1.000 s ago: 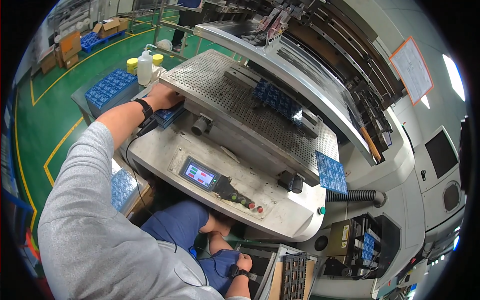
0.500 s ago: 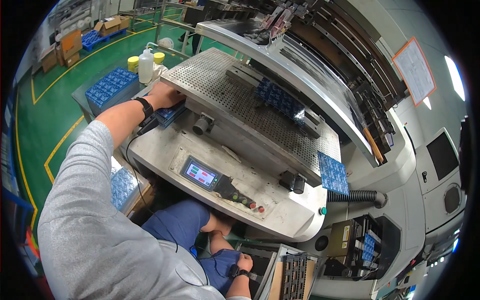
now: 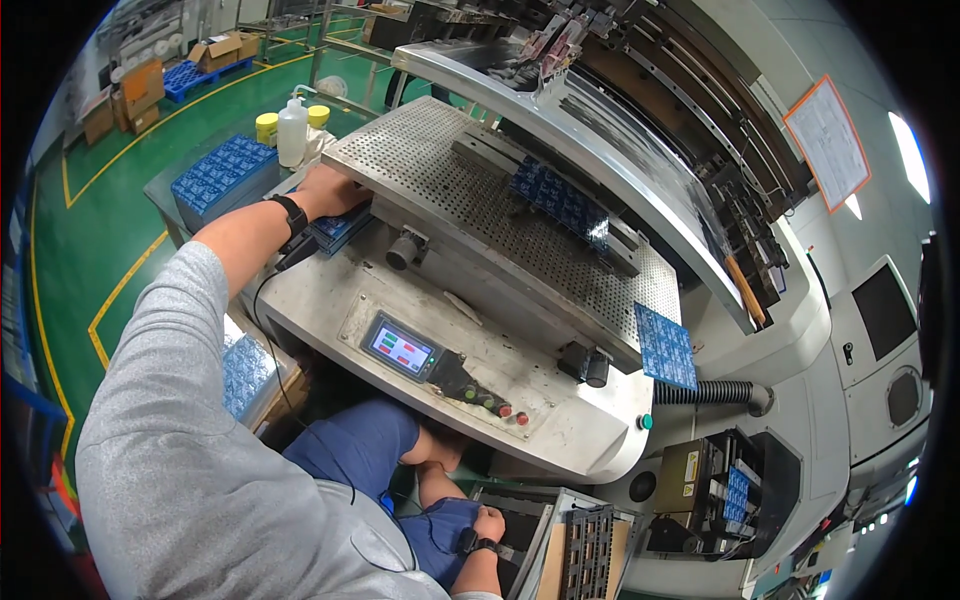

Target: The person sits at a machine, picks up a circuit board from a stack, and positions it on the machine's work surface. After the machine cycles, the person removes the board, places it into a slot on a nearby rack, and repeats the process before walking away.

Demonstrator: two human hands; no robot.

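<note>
My left hand (image 3: pixel 328 190) reaches to the near left corner of a perforated metal table (image 3: pixel 400 150), beside a stack of blue printed circuit boards (image 3: pixel 338 232). Its fingertips are hidden behind the table's edge and the hand itself, so I cannot make out whether they grip a board. My right hand (image 3: pixel 489 523) rests on my thigh with its fingers curled in, and nothing shows in it. One blue board (image 3: pixel 562 200) lies on the perforated table under a raised metal-framed screen (image 3: pixel 600 130). Another blue board (image 3: pixel 665 346) sticks out at the table's right end.
Left of my arm, a taller stack of blue boards (image 3: pixel 225 175) stands by a white pump bottle (image 3: pixel 292 132) and yellow-lidded jars (image 3: pixel 267 127). Before me are a touch panel (image 3: pixel 401 344) and push buttons (image 3: pixel 505 410). A black rack (image 3: pixel 590 545) sits at lower right.
Both hands and the boards stay in place. Far behind the table, the dark figure of a person has shifted slightly.
</note>
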